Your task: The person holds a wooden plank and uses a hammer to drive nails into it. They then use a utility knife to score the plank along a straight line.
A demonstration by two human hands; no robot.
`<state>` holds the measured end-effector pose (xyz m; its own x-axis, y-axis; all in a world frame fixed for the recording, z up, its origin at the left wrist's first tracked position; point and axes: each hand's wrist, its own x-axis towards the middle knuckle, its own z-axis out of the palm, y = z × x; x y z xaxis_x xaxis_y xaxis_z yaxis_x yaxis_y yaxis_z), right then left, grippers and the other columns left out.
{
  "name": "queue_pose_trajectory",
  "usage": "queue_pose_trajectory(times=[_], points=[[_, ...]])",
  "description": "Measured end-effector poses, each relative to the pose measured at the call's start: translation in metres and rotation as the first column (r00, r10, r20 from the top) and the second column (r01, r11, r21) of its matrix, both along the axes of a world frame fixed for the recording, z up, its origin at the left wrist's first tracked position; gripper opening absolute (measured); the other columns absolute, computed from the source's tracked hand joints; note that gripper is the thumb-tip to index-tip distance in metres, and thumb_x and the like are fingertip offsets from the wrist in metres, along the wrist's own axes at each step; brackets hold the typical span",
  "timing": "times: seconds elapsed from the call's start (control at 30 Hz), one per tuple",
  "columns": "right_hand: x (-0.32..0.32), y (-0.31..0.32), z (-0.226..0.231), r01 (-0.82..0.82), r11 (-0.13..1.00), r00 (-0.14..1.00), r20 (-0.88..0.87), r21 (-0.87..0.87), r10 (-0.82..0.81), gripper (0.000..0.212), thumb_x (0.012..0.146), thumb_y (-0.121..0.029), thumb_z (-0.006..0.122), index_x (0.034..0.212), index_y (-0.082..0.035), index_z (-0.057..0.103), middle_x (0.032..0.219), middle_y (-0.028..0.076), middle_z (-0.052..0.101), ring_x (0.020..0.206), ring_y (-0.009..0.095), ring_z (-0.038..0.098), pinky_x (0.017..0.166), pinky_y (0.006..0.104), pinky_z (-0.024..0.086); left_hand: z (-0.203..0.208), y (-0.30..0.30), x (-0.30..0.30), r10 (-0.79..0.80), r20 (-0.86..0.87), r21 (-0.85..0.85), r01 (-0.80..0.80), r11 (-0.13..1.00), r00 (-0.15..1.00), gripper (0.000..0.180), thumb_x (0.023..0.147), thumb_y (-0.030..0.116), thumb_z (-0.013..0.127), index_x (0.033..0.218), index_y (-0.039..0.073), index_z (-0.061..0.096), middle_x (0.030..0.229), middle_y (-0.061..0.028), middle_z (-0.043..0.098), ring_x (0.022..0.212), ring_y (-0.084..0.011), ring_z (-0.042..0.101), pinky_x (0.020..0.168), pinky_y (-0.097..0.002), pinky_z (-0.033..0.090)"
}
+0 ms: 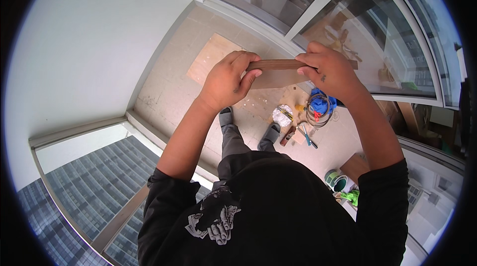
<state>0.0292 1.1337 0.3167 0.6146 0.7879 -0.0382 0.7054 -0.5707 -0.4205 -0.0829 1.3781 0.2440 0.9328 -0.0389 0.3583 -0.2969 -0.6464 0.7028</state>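
Both of my hands hold up a brown wooden board point(278, 64) at arm's length, its narrow dark edge turned up and a lighter face showing below. My left hand point(231, 79) grips the left end, thumb on the near side and fingers curled over the edge. Near the right end, my right hand point(328, 67) pinches the board between thumb and fingers, and a short piece sticks out past it. The board is roughly level and clear of the floor.
On the floor lie a plywood sheet point(211, 57), a white crumpled bundle point(282, 115), a coiled hose or cable point(318, 116) by a blue bag point(325, 98), and blue-handled tools point(306, 135). A green can point(336, 181) stands at right. Glass doors point(367, 37) and a window point(94, 181) flank me.
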Motion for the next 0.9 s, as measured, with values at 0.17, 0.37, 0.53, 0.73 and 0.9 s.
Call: queue_pose_trajectory(times=[0.17, 0.37, 0.53, 0.73, 0.9], points=[[-0.001, 0.000, 0.000, -0.002, 1.000, 1.000, 0.021, -0.008, 0.002, 0.025, 0.083, -0.018, 0.073, 0.105, -0.008, 0.072, 0.092, 0.008, 0.058, 0.083, 0.028, 0.062, 0.074, 0.0401, 0.050, -0.001, 0.000, 0.000, -0.002, -0.003, 0.006, 0.002, 1.000, 1.000, 0.027, 0.087, 0.017, 0.072, 0.109, 0.003, 0.063, 0.101, -0.0131, 0.068, 0.094, -0.0332, 0.065, 0.081, -0.0380, 0.053], [0.000, -0.003, -0.004, -0.005, 1.000, 0.999, 0.032, 0.024, 0.004, 0.024, 0.082, -0.018, 0.074, 0.105, -0.008, 0.072, 0.091, 0.009, 0.057, 0.083, 0.028, 0.062, 0.073, 0.0403, 0.050, 0.004, 0.004, -0.007, -0.008, -0.007, -0.114, 0.007, 0.993, 1.000, 0.037, 0.084, 0.011, 0.074, 0.118, 0.000, 0.063, 0.109, -0.0150, 0.069, 0.098, -0.0293, 0.067, 0.088, -0.0359, 0.052], [0.000, -0.001, -0.005, -0.014, 0.999, 0.999, 0.050, 0.036, 0.012, 0.024, 0.082, -0.018, 0.074, 0.103, -0.008, 0.072, 0.091, 0.009, 0.057, 0.083, 0.028, 0.062, 0.073, 0.0402, 0.050, -0.011, 0.015, -0.016, 0.063, 0.004, -0.208, -0.061, 0.976, 0.998, 0.030, 0.084, 0.013, 0.073, 0.111, 0.001, 0.066, 0.100, -0.0127, 0.070, 0.093, -0.0241, 0.066, 0.084, -0.0343, 0.052], [0.002, -0.003, -0.006, -0.035, 0.999, 0.997, 0.076, 0.034, 0.032, 0.025, 0.083, -0.015, 0.072, 0.106, -0.005, 0.071, 0.091, 0.010, 0.057, 0.080, 0.027, 0.062, 0.072, 0.0386, 0.050, -0.015, 0.014, -0.012, 0.000, -0.404, -0.745, -0.329, 0.581, 0.915, 0.007, 0.089, 0.008, 0.068, 0.090, 0.001, 0.068, 0.080, -0.0032, 0.066, 0.077, -0.0105, 0.059, 0.071, -0.0264, 0.047], [0.002, -0.002, -0.005, -0.034, 0.999, 0.997, 0.065, 0.029, 0.032, 0.025, 0.083, -0.016, 0.072, 0.106, -0.005, 0.071, 0.091, 0.010, 0.057, 0.081, 0.027, 0.062, 0.072, 0.0385, 0.050, -0.008, 0.009, -0.003, -0.061, -0.497, -0.719, -0.372, 0.587, 0.865, 0.006, 0.088, 0.007, 0.067, 0.085, 0.001, 0.067, 0.074, -0.0010, 0.064, 0.069, -0.0081, 0.054, 0.063, -0.0244, 0.042]])
